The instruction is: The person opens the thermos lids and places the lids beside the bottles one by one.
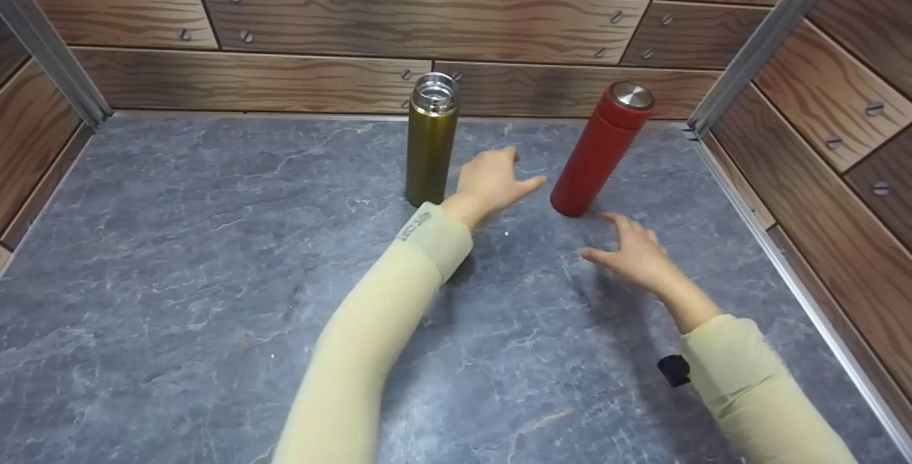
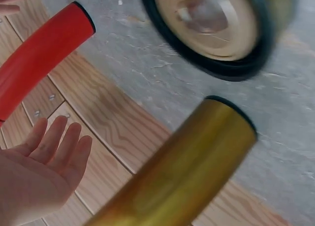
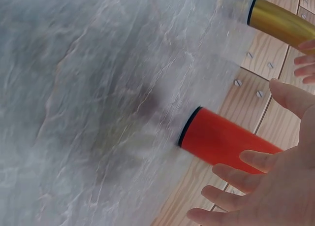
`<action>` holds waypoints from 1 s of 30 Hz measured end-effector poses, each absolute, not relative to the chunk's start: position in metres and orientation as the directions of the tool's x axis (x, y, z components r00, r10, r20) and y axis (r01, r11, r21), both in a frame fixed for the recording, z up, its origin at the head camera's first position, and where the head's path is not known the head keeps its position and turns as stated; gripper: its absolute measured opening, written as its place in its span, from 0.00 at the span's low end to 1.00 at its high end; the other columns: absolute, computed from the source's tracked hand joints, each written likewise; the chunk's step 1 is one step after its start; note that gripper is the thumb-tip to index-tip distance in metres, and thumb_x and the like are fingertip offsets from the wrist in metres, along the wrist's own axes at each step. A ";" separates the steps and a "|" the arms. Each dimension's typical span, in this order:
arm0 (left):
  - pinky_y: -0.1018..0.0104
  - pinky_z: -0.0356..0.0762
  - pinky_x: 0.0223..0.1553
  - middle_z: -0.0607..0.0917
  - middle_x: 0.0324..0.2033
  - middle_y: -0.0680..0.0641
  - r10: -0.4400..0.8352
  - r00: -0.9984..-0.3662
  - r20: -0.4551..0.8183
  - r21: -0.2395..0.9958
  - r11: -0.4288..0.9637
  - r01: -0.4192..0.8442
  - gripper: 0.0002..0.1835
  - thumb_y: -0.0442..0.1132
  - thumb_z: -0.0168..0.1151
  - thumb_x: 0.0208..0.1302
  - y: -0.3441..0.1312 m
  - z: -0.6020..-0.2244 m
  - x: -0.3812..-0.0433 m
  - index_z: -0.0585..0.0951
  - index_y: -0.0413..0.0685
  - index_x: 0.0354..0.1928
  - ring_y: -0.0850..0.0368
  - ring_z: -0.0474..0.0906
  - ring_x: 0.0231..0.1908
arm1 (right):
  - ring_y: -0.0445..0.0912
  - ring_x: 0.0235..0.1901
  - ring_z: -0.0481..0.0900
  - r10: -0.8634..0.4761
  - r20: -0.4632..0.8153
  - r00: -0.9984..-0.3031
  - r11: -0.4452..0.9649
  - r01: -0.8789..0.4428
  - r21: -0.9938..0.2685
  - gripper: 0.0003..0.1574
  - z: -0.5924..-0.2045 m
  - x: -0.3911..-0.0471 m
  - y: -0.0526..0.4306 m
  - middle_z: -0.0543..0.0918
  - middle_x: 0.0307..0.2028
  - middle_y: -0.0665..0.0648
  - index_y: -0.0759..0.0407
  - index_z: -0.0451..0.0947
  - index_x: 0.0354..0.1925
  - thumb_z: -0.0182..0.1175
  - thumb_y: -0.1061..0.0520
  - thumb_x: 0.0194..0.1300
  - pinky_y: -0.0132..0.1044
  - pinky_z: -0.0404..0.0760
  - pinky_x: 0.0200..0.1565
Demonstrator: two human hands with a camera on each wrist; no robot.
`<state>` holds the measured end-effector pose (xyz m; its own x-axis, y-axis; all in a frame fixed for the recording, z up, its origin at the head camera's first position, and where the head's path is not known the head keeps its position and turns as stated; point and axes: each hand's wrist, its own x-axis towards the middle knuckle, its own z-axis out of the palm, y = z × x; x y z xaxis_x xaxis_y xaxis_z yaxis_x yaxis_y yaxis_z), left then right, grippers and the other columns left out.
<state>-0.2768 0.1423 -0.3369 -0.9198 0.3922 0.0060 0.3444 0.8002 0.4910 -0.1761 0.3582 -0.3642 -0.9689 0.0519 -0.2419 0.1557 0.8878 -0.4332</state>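
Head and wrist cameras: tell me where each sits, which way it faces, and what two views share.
Head: on the person's head, facing forward and down at the table; left hand, right hand and sleeves show.
Left wrist: on that wrist, facing the gold bottle past the left hand.
Right wrist: on that wrist, facing the table and red bottle past the right hand.
Shared: both wrist views show both bottles and, at an edge, the other hand's fingers.
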 end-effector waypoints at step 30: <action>0.58 0.62 0.66 0.63 0.69 0.46 0.386 -0.922 -0.035 0.764 0.605 0.224 0.53 0.63 0.60 0.55 0.242 -0.345 -0.299 0.45 0.48 0.73 0.52 0.60 0.68 | 0.74 0.59 0.57 0.079 -0.268 -0.960 0.885 0.191 -0.424 0.49 -0.363 -0.150 0.403 0.61 0.62 0.80 0.74 0.54 0.65 0.57 0.42 0.62 0.68 0.60 0.57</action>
